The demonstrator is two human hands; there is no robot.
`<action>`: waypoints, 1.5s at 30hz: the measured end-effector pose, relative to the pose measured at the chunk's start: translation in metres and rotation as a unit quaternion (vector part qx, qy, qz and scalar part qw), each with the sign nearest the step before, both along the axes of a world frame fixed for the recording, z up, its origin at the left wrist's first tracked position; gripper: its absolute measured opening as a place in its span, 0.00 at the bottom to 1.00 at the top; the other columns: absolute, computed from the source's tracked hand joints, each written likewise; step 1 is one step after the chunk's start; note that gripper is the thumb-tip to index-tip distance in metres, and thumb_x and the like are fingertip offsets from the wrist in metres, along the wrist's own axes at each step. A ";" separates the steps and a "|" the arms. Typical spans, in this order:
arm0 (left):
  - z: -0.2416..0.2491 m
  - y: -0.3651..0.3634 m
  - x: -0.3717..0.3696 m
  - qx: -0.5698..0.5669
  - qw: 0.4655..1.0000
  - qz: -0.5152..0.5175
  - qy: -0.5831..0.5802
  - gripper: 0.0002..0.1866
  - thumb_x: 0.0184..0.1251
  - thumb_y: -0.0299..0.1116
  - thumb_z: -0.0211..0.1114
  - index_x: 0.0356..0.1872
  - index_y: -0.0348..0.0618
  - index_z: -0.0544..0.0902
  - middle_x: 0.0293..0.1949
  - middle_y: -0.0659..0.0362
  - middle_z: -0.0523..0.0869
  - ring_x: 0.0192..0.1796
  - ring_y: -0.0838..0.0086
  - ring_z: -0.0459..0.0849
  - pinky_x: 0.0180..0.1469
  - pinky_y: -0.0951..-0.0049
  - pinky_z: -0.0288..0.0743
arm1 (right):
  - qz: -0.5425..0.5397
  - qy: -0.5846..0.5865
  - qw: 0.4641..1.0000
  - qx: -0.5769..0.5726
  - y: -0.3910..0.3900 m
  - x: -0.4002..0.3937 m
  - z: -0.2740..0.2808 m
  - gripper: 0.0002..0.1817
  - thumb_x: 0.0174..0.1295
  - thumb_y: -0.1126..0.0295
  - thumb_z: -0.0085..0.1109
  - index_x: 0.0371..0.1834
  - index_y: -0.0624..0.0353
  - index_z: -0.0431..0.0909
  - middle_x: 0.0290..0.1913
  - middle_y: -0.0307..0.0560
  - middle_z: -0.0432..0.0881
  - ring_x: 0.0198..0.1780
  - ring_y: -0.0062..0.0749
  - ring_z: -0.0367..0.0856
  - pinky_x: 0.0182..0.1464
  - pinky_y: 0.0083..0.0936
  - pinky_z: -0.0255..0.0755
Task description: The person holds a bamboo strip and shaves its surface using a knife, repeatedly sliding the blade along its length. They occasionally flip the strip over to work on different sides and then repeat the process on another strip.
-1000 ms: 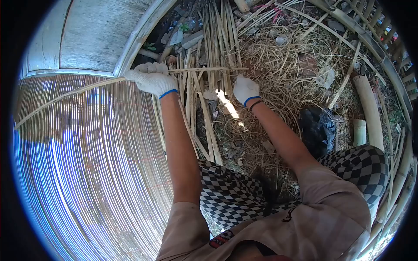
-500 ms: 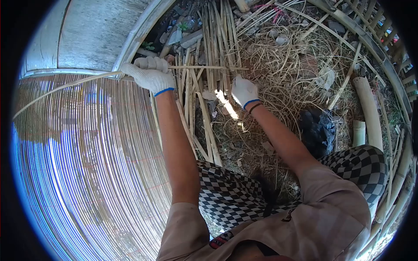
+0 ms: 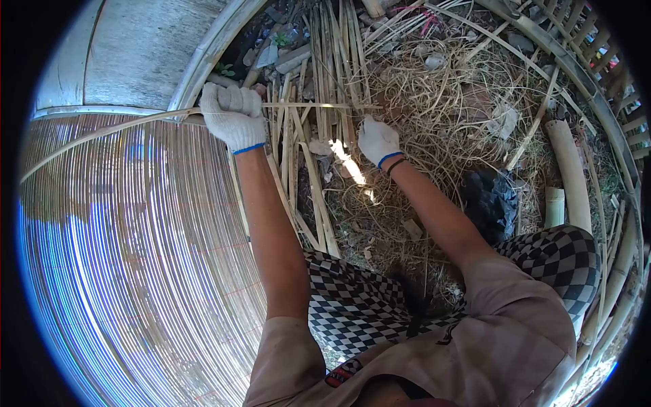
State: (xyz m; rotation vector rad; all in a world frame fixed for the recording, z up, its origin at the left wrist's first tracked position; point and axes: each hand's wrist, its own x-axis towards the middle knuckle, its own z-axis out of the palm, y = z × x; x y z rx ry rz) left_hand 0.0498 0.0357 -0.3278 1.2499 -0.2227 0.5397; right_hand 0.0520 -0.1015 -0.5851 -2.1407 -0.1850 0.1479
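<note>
A long, thin bamboo strip (image 3: pixel 291 105) runs sideways across the upper part of the view. My left hand (image 3: pixel 232 117), in a white knit glove with a blue cuff, is closed around it. To the left of that hand the strip curves down over the slatted screen. Its right end lies just above my right hand (image 3: pixel 378 141), gloved the same way. The right fingers are curled closed; whatever they hold, if anything, is hidden. Several split bamboo strips (image 3: pixel 332 61) lie beneath the held strip, between my hands.
A slatted bamboo screen (image 3: pixel 135 244) spreads along the left, below a pale panel (image 3: pixel 149 51). Tangled shavings (image 3: pixel 441 102) cover the ground on the right. Near my knee are a black plastic bag (image 3: pixel 491 203) and a thick bamboo pole (image 3: pixel 569 173). A curved bamboo rail (image 3: pixel 576 64) borders the right.
My left hand has tilted a little, its wrist shifting slightly left and down while it keeps hold of the strip. My right hand stays in nearly the same place.
</note>
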 end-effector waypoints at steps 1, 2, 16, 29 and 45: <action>-0.003 0.004 -0.001 -0.007 1.000 0.016 0.000 0.29 0.78 0.42 0.58 0.14 0.59 0.56 0.12 0.71 0.52 0.14 0.80 0.44 0.18 0.72 0.42 | 0.010 -0.036 0.999 -0.008 0.002 0.003 -0.006 0.14 0.69 0.64 0.56 0.47 0.65 0.79 0.36 0.62 0.88 0.41 0.56 0.90 0.43 0.47 0.84; -0.005 0.012 -0.002 -0.015 0.999 0.031 0.003 0.28 0.77 0.41 0.57 0.14 0.59 0.56 0.12 0.70 0.52 0.14 0.80 0.44 0.18 0.72 0.42 | 0.019 -0.069 0.997 -0.018 0.004 0.002 -0.003 0.14 0.68 0.64 0.56 0.47 0.65 0.79 0.36 0.62 0.88 0.41 0.55 0.90 0.43 0.47 0.84; -0.016 0.031 -0.011 -0.034 0.998 0.052 0.003 0.30 0.79 0.44 0.55 0.14 0.58 0.54 0.12 0.70 0.52 0.14 0.79 0.44 0.18 0.72 0.40 | -0.002 0.011 0.999 -0.048 0.003 0.007 -0.031 0.13 0.66 0.69 0.54 0.48 0.66 0.79 0.43 0.66 0.89 0.47 0.61 0.89 0.50 0.52 0.81; -0.041 0.014 -0.049 -0.066 0.998 0.000 -0.005 0.30 0.80 0.44 0.52 0.13 0.56 0.54 0.12 0.68 0.51 0.14 0.75 0.45 0.20 0.68 0.44 | 0.001 -0.017 0.998 -0.066 0.018 0.000 -0.076 0.17 0.66 0.66 0.55 0.53 0.64 0.80 0.44 0.63 0.90 0.49 0.59 0.89 0.50 0.49 0.82; -0.071 0.038 -0.072 -0.028 0.995 -0.084 -0.043 0.31 0.85 0.45 0.46 0.13 0.55 0.54 0.14 0.67 0.52 0.17 0.75 0.47 0.25 0.68 0.47 | 0.028 0.081 0.993 -0.087 -0.003 -0.029 -0.073 0.13 0.70 0.64 0.56 0.43 0.62 0.83 0.46 0.59 0.88 0.50 0.56 0.87 0.49 0.46 0.83</action>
